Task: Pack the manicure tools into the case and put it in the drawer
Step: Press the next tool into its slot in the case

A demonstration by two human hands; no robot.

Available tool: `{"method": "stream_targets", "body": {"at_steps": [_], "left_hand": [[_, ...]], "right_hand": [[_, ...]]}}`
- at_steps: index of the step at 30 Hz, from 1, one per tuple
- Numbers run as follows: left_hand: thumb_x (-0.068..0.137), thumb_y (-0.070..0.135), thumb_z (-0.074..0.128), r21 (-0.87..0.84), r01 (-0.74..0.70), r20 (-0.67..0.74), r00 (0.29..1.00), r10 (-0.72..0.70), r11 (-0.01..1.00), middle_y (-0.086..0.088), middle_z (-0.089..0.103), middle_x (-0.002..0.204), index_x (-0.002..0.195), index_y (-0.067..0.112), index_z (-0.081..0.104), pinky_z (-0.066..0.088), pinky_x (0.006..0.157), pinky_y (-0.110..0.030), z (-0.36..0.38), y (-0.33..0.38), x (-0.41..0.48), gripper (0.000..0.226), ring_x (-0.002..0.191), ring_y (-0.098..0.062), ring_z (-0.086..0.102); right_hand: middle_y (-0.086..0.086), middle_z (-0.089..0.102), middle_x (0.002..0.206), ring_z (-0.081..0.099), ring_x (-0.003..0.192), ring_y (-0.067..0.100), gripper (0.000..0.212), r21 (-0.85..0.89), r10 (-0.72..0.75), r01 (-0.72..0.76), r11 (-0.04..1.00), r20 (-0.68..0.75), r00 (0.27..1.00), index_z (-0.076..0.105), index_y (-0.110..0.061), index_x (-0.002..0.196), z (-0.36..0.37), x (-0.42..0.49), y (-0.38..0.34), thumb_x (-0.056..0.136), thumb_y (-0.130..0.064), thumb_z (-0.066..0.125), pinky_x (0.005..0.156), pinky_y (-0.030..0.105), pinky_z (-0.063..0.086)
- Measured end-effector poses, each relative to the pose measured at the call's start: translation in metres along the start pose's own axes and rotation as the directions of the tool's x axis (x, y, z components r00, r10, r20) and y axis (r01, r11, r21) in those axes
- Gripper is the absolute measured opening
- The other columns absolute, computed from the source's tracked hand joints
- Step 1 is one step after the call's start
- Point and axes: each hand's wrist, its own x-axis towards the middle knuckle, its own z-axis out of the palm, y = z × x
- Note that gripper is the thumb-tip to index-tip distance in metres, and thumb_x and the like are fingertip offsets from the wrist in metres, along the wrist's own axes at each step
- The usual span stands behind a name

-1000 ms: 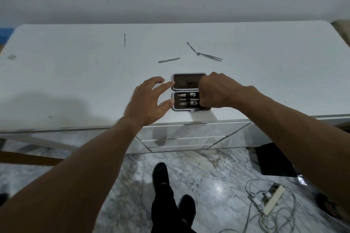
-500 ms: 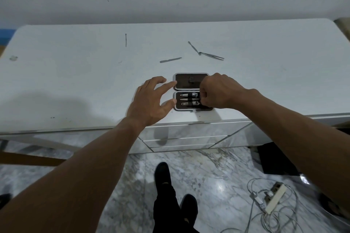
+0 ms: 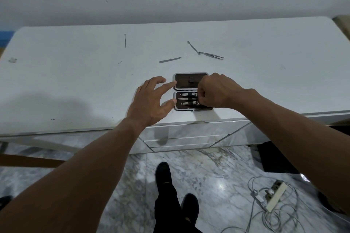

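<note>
Head view: packing under way, tools left out

Case (image 3: 191, 81) lies open on the surface (image 3: 75, 81), just beside the front edge, with three tools (image 3: 186, 98) strapped in its near half. Right hand (image 3: 214, 92): fingers curled at the tools' right ends; whether they pinch one, cannot tell. Left hand (image 3: 151, 100): fingers spread wide, tips touching the case's left side. Likely next: fetch the file (image 3: 170, 60) and tweezers (image 3: 211, 55) behind. Open room there; mind the edge.

At the frame's centre an open case (image 3: 191, 81) is lying flat on a white table (image 3: 75, 81), with three tools (image 3: 186, 98) sitting strapped in its lower half. The left hand (image 3: 149, 104) is spreading its fingers, index tip and thumb touching the case's left edge. The right hand (image 3: 216, 91) is curling over the tools' right ends, hiding its grip. Above, a file (image 3: 170, 60) and tweezers (image 3: 211, 55) are lying loose.
</note>
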Motion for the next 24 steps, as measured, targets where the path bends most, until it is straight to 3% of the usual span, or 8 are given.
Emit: {"method": "stream_targets", "body": {"at_steps": [9,17,24], "left_hand": [[0.088,0.051,0.052,-0.002,0.002,0.006,1.000,-0.002,1.000,-0.001,0.048,0.138,0.140,0.033,0.049,0.036,0.104,-0.043,-0.002,0.002,-0.001,0.055,0.128,-0.020,0.043],[0.090,0.047,0.053,0.009,-0.003,0.025,1.000,0.003,1.000,-0.001,0.047,0.140,0.142,0.034,0.047,0.033,0.107,-0.043,-0.003,0.003,-0.002,0.054,0.131,-0.020,0.042],[0.091,0.052,0.046,-0.001,0.003,0.044,0.999,-0.003,1.000,0.000,0.037,0.154,0.144,0.035,0.042,0.012,0.120,-0.044,-0.001,0.004,-0.002,0.056,0.146,-0.017,0.024]], "right_hand": [[0.009,0.061,0.073,0.058,0.067,0.033,0.006,0.004,-0.012,0.012,1.000,0.010,1.000,0.058,-0.015,0.069,0.000,0.001,0.002,0.073,-0.014,0.054,0.060,0.031,0.048],[0.009,0.067,0.085,0.062,0.076,0.033,0.010,0.005,-0.014,0.014,1.000,0.033,0.999,0.065,-0.015,0.077,-0.002,0.002,0.003,0.076,-0.017,0.055,0.064,0.032,0.052],[0.007,0.068,0.085,0.063,0.077,0.032,0.007,0.039,-0.007,0.006,0.999,0.035,0.999,0.060,-0.023,0.073,-0.013,0.006,0.008,0.077,-0.020,0.054,0.067,0.036,0.055]]}}
